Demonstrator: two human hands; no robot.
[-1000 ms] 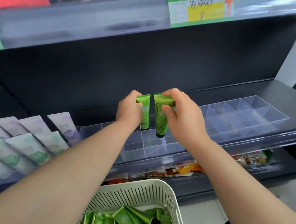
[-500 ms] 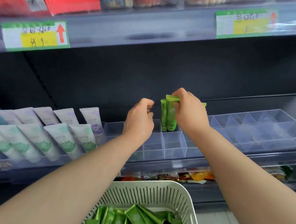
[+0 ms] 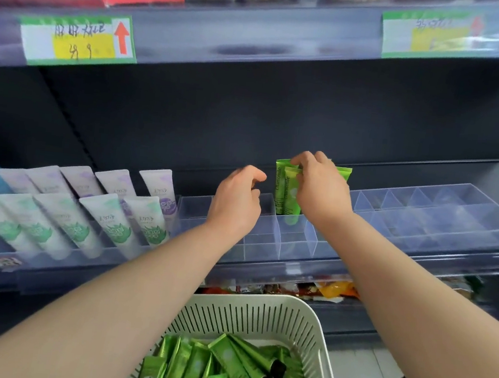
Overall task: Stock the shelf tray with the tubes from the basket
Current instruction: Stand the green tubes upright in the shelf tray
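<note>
Green tubes (image 3: 284, 192) are pinched at their crimped tops by the right hand (image 3: 322, 190), upright, caps down in a rear compartment of the clear shelf tray (image 3: 423, 225). Just left of them, the left hand (image 3: 236, 199) is seen loosely curled and empty; the basket (image 3: 259, 316) lies below.

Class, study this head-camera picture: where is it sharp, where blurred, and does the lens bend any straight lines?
Head view: the green tubes in the right hand are sharp enough to read their print; the right price label and the white tubes at far left are smeared; the upper shelf edge bows slightly from the wide lens.
</note>
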